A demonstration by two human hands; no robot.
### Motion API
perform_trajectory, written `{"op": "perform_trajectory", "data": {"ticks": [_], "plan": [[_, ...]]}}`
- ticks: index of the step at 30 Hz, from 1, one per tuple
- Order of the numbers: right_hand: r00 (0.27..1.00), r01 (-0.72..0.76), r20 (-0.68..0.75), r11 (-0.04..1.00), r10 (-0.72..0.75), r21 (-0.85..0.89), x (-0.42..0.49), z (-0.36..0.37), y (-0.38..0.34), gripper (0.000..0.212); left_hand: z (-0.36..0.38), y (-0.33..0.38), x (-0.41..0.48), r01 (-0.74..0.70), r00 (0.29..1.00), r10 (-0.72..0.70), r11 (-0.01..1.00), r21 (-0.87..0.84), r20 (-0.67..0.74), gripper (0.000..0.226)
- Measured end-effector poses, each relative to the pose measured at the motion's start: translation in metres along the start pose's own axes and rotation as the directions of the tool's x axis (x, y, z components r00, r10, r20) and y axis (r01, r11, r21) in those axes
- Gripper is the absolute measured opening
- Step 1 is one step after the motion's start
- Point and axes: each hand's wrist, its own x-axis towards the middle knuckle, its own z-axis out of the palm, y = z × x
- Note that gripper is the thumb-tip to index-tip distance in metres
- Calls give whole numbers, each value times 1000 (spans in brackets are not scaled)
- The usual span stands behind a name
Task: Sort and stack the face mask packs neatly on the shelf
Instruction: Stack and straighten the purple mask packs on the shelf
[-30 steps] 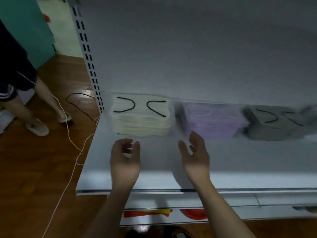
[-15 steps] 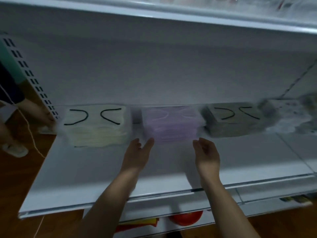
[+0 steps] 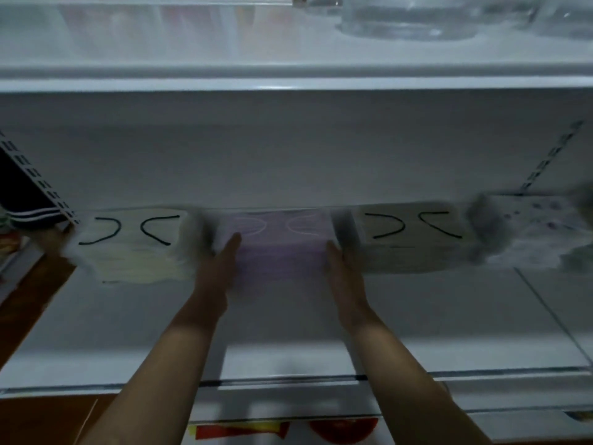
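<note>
Several stacks of face mask packs stand in a row at the back of the white shelf (image 3: 288, 332). From left: a cream stack with black ear loops (image 3: 134, 248), a purple stack (image 3: 279, 245), a grey-beige stack with black loops (image 3: 414, 242) and a patterned white stack (image 3: 532, 232). My left hand (image 3: 221, 261) lies with straight fingers against the purple stack's left side. My right hand (image 3: 340, 271) lies flat against its right side. The frame is blurred.
An upper shelf (image 3: 288, 75) hangs close above, with clear glassware (image 3: 410, 17) on it. Slotted uprights (image 3: 41, 187) flank the bay. Another person's dark clothing (image 3: 19, 194) shows at the far left. Red and yellow items (image 3: 288, 428) sit on the shelf below.
Both hands have moved forward from in front of the purple stack to its two sides, now touching it. The view has tilted up and shifted right.
</note>
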Motion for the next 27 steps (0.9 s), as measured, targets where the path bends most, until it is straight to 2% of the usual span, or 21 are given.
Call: {"op": "perform_trajectory", "data": {"ticks": [1, 3, 7, 10, 13, 14, 15, 18, 19, 21, 24, 27], "plan": [[1000, 9, 14, 1000, -9, -8, 5, 1, -2, 42, 2, 1, 1, 6, 1000, -6, 1000, -9, -6, 41], [999, -8, 37, 998, 11, -61, 13, 2, -9, 43, 5, 4, 0, 33, 999, -34, 999, -24, -21, 32], [995, -59, 69, 974, 75, -218, 26, 2, -15, 54, 10, 8, -4, 42, 999, -42, 999, -4, -13, 49], [991, -62, 100, 970, 88, -236, 29, -2, -13, 50, 12, 7, -5, 32, 999, -32, 999, 0, 21, 66], [989, -14, 142, 974, 48, -225, 25, -13, -13, 46, 10, 1, -6, 9, 998, -8, 1000, 5, -60, 35], [986, 9, 167, 972, 31, -233, 22, -18, -11, 47, 9, -3, -10, 2, 996, 0, 1000, 26, -86, 31], [983, 32, 182, 969, 13, -245, 19, -23, -9, 50, 6, -8, -14, -17, 995, 22, 998, 52, -98, 37], [978, 71, 208, 961, -14, -269, 4, -35, -4, 58, -1, -24, -30, -48, 989, 61, 994, 95, -136, 91], [977, 77, 213, 960, -18, -271, -2, -37, -1, 63, -3, -29, -33, -49, 986, 62, 995, 89, -156, 97], [978, 96, 202, 967, -49, -234, -15, -38, 4, 69, -9, -38, -38, -41, 976, 61, 994, 98, -211, 85], [971, 181, 193, 964, -144, -193, -34, -34, 11, 60, -20, -42, -48, -41, 966, 70, 992, 119, -248, 74], [943, 154, 323, 967, -83, -201, -47, -18, 13, 44, -37, -42, -53, -40, 964, 64, 994, 98, -258, 72]]}}
